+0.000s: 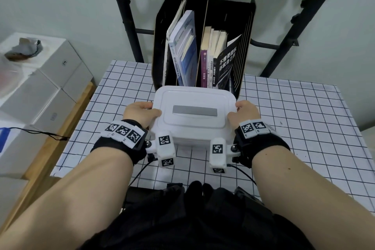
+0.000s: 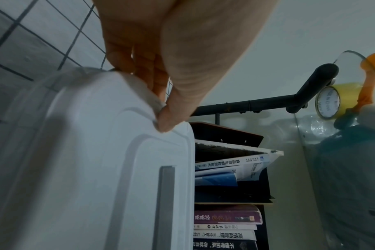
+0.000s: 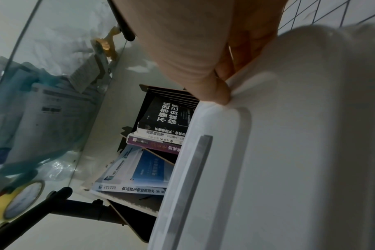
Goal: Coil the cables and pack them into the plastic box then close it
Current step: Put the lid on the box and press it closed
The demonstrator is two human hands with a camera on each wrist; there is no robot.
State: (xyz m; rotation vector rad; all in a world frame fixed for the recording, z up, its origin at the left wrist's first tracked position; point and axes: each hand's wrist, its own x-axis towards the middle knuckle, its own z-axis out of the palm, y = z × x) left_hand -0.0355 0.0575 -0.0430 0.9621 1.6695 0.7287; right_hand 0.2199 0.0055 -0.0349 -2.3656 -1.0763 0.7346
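I am watching the plastic box [image 1: 194,115] sitting in the middle of the head view on the checked worktop [image 1: 294,111], just in front of the black book rack [image 1: 203,46] in the upper centre of the frame. The white lid [image 1: 194,97] is lying on top of the box, its flat face turned up toward the camera. The long axis of the box is running left to right across the frame, and the grey strip [image 1: 194,111] on the lid is lying along that same line.

My left hand [image 1: 140,112] is gripping the left end of the box: the thumb is pressing down on the lid's edge while the fingers [image 2: 143,64] are curling round the rim and down the side. My right hand [image 1: 244,114] is doing the same at the right end, thumb on top of the lid's edge and fingers [image 3: 244,49] hooking under the rim. Both hands are closing on the box from opposite ends.

I cannot tell whether the lid is fully seated, and the box's contents are hidden under it.

White cartons [image 1: 50,87] are standing at the left edge of the frame, beside the worktop.
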